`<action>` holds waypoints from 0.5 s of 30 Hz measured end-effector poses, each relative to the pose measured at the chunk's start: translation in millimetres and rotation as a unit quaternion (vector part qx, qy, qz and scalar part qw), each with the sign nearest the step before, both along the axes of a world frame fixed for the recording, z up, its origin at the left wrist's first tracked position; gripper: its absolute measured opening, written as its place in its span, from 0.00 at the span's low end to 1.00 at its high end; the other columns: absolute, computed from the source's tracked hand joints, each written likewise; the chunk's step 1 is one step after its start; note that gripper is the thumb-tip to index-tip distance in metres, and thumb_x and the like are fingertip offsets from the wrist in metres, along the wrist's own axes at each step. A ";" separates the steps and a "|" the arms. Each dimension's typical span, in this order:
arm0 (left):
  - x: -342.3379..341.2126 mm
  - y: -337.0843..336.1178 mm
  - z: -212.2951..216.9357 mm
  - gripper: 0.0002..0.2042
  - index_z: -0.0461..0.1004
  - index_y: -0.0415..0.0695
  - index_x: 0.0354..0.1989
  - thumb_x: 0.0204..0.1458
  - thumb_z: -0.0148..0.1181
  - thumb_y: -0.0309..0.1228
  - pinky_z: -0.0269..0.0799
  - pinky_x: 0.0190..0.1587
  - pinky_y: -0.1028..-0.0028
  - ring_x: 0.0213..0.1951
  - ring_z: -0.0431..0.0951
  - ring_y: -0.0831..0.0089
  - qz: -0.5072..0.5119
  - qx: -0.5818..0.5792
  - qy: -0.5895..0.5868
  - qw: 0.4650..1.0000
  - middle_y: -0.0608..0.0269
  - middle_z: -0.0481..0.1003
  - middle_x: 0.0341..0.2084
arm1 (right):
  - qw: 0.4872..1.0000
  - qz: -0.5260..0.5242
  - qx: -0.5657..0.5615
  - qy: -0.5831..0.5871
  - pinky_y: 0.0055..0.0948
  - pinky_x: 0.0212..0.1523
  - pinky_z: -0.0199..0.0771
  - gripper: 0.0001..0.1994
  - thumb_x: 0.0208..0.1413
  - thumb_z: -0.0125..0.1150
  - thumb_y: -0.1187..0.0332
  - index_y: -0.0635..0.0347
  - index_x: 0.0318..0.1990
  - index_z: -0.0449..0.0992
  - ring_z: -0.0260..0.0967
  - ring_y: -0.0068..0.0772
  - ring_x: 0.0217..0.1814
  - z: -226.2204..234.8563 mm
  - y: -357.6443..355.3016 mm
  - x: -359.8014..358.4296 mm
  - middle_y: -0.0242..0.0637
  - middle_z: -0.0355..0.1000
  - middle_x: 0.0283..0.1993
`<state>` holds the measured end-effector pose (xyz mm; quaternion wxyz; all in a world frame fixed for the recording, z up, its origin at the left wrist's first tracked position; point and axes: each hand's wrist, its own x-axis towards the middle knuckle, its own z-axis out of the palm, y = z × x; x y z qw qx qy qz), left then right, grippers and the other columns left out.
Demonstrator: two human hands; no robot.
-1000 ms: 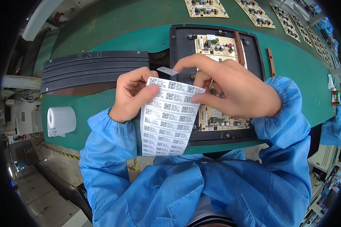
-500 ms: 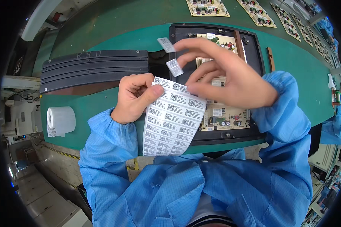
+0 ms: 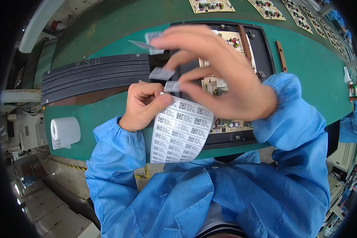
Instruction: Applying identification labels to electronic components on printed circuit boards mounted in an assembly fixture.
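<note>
My left hand point(image 3: 141, 106) pinches the top left corner of a white sheet of printed sticker labels point(image 3: 182, 133) between thumb and forefinger. The sheet hangs toward my lap, with rows of small coded labels on it. Above it, my right hand point(image 3: 232, 79) is slightly blurred, fingers spread, with several peeled labels clinging to the fingertips. One peeled label point(image 3: 171, 86) is at the thumb side, just over the sheet's top edge. Another label point(image 3: 162, 73) sits on a middle finger, and more are at the forefinger. Behind this hand lies a black fixture frame point(image 3: 268, 51) holding circuit boards point(image 3: 232, 123), partly hidden.
A black ridged bar point(image 3: 95, 75) stands left of the fixture. On the green mat point(image 3: 309, 79) are a white label roll point(image 3: 69, 131) at left and a brown strip point(image 3: 281, 56) at right. More circuit boards point(image 3: 212, 6) line the far side.
My right hand has moved left and up off the sheet, with a further label now at its thumb. My left hand keeps its pinch; the sheet's top edge sits slightly lower.
</note>
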<state>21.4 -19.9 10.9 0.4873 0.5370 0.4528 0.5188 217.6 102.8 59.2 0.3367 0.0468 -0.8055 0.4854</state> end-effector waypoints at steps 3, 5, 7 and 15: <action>-2.5 2.3 -0.7 0.14 0.68 0.37 0.17 0.56 0.58 0.24 0.59 0.23 0.83 0.22 0.68 0.88 -0.029 -0.017 -0.001 0.999 0.66 0.73 0.18 | 0.971 -0.129 0.195 -0.041 0.28 0.48 0.78 0.31 0.50 0.49 0.89 0.57 0.64 0.60 0.69 0.37 0.55 13.8 30.4 15.7 0.44 0.56 0.63; -3.2 2.2 -0.9 0.14 0.68 0.37 0.17 0.56 0.58 0.24 0.59 0.23 0.83 0.22 0.68 0.88 -0.028 -0.031 -0.005 0.999 0.66 0.74 0.18 | 0.954 -0.191 0.226 -0.037 0.30 0.49 0.76 0.30 0.50 0.46 0.89 0.59 0.63 0.60 0.68 0.40 0.54 23.1 52.5 27.1 0.47 0.57 0.60; -2.6 1.9 -1.2 0.14 0.68 0.36 0.18 0.56 0.58 0.24 0.60 0.23 0.83 0.22 0.68 0.89 -0.029 -0.048 -0.016 0.998 0.66 0.74 0.19 | 0.947 -0.199 0.241 -0.079 0.32 0.51 0.74 0.29 0.49 0.42 0.89 0.61 0.62 0.60 0.67 0.43 0.53 27.6 74.6 32.9 0.50 0.59 0.57; -3.6 0.7 -0.4 0.12 0.68 0.38 0.20 0.56 0.58 0.24 0.60 0.25 0.84 0.24 0.68 0.89 -0.024 -0.058 -0.041 0.997 0.66 0.73 0.21 | 0.963 -0.094 0.191 -0.164 0.33 0.53 0.72 0.29 0.53 0.59 0.76 0.55 0.63 0.58 0.65 0.47 0.53 15.8 115.3 23.5 0.49 0.57 0.52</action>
